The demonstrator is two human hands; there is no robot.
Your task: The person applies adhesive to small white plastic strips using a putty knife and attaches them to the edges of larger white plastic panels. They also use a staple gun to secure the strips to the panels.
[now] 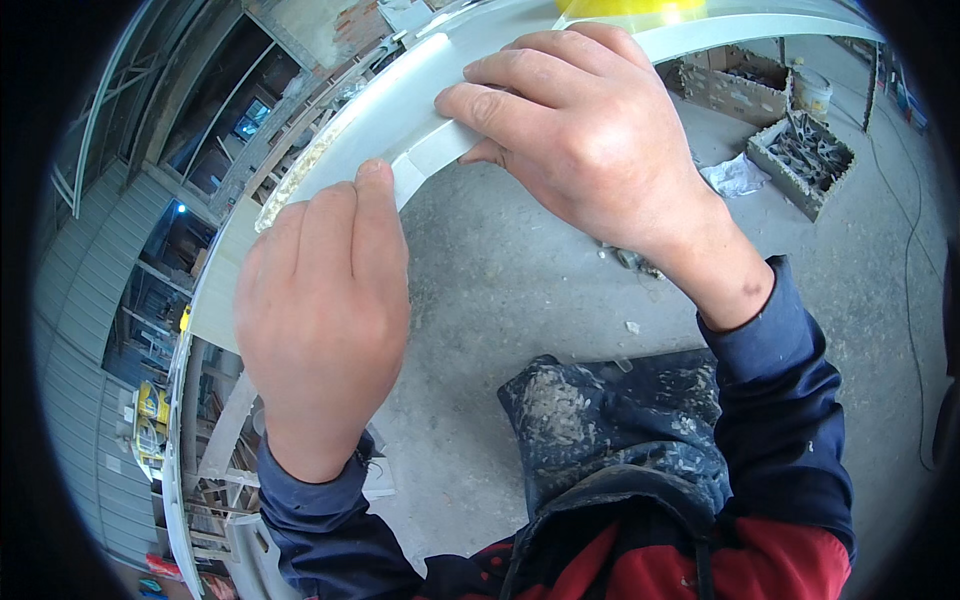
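Note:
A pale, smooth panel or moulding [390,97] with a raised edge strip [442,152] lies across the upper part of the view, on a light work surface. My left hand [322,315] has its fingers over the near edge of this piece, beside a rough, crumbly border. Further right, my right hand [577,127] pinches the strip, fingers on top and thumb underneath. Both palms face down, so the undersides of the grips are hidden. A yellow round object [634,7], partly cut off, sits on the surface beyond my right hand.
Rough-edged boxes [806,157] holding grey metal-looking parts stand on the concrete floor [465,300] at the right, near a white bucket [812,91] and a crumpled white sheet [735,176]. A cable runs along the far right. Yellow packages [152,420] and a cluttered rack [217,450] are at left.

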